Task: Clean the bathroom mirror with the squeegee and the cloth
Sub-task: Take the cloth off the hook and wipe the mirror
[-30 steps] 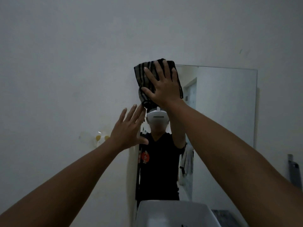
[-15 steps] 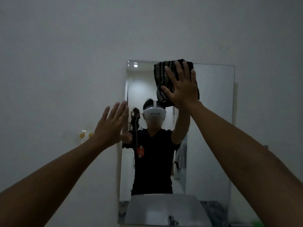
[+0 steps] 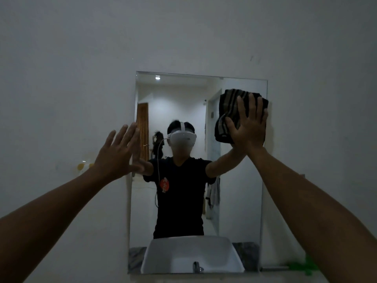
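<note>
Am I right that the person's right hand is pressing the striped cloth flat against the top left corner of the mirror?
Not quite. The head view shows the right hand pressing the striped cloth flat against the mirror near its top right corner, at the right edge, not the left. The left hand is the one by the left edge, fingers spread and holding nothing.

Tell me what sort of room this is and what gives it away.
Most likely a bathroom. A frameless mirror hangs on a plain white wall, and a white washbasin with a tap shows in it at the bottom. The right hand presses a striped cloth to the glass.
</note>
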